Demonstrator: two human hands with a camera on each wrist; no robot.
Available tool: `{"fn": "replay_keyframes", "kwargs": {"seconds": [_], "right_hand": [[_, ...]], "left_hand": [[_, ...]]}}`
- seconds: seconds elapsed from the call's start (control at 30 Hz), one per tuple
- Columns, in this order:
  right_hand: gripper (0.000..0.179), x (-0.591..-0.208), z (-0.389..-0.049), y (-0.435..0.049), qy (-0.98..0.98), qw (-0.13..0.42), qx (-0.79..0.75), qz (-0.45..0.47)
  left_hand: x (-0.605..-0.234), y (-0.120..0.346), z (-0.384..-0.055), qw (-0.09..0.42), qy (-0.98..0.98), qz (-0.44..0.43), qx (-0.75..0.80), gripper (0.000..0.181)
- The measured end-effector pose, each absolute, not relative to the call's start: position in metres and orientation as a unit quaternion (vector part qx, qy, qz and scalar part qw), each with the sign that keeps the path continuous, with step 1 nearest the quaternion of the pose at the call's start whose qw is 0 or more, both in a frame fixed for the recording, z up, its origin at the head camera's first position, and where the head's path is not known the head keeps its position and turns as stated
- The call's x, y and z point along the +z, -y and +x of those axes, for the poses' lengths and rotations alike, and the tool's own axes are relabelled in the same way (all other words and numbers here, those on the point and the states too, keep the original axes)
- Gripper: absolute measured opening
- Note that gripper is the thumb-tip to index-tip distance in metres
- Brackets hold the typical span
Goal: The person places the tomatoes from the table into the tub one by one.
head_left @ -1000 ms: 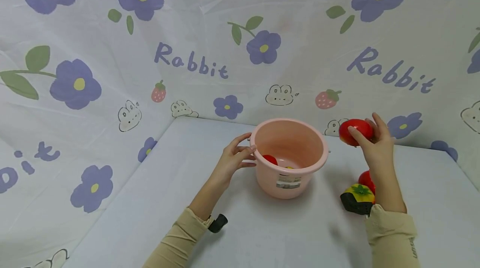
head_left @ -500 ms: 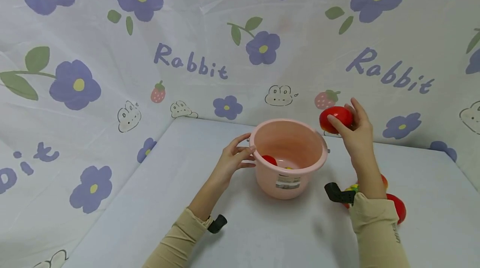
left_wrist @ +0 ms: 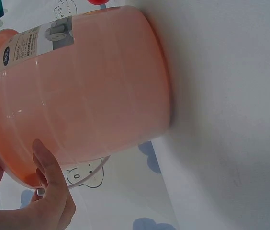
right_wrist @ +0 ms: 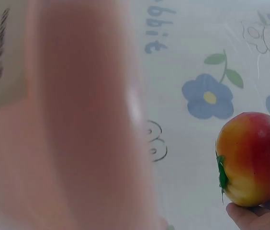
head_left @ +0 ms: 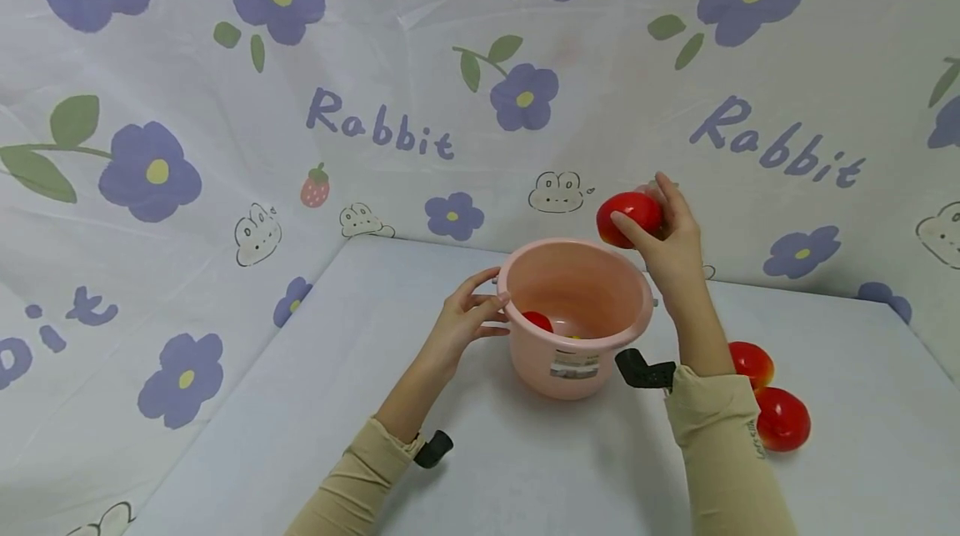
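Observation:
A pink plastic bucket [head_left: 566, 365] stands upright with a label on its front. My left hand [head_left: 468, 315] grips its left rim; in the left wrist view the thumb is at the rim and the fingers lie on the outer wall near the handle. My right hand [head_left: 671, 240] holds a red toy tomato [head_left: 628, 217] between thumb and fingers, above the bucket's right rim. The right wrist view shows the tomato's yellow end with green leaves. Inside the bucket lie a red piece [head_left: 537, 321] and a bit of yellow, mostly hidden by the wall.
Two more red fruits [head_left: 783, 419] lie on the white table [head_left: 525, 469] at the right, partly behind the right sleeve [head_left: 723, 436]. Behind the bucket hangs a flower-printed cloth [head_left: 390, 44]. Each wrist carries a small black camera [head_left: 433, 448].
My right hand has carried the tomato leftward and a little upward, from beyond the bucket's right side to above its rim. The left hand stays on the rim.

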State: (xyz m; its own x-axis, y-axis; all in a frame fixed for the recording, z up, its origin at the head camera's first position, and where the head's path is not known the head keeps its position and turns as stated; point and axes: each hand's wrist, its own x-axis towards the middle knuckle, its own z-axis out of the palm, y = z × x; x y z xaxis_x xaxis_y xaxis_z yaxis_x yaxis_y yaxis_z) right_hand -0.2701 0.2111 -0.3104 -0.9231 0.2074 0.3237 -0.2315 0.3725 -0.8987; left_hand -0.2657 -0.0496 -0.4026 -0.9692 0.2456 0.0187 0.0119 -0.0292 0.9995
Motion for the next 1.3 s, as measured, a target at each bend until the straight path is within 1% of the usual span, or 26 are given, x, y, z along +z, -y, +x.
{"fn": "replay_keyframes", "kwargs": {"seconds": [0.3,0.57,1.03,1.3], "right_hand": [[0.082,-0.304,-0.278,-0.187,0.804,0.186,0.563,0.045],[0.081,-0.301,-0.284,-0.169,0.799,0.166,0.576,0.057],[0.078,-0.297,-0.292,-0.149,0.791,0.165,0.581,0.098],[0.079,-0.296,-0.293,-0.140,0.792,0.153,0.580,0.109]], "left_hand": [[-0.403,0.049,-0.266,0.082,-0.691,0.092,0.713,0.053],[-0.403,0.050,-0.265,0.081,-0.693,0.094,0.710,0.053],[-0.402,0.049,-0.266,0.084,-0.689,0.091,0.714,0.052],[-0.402,0.050,-0.266,0.088,-0.693,0.090,0.710,0.052]]}}
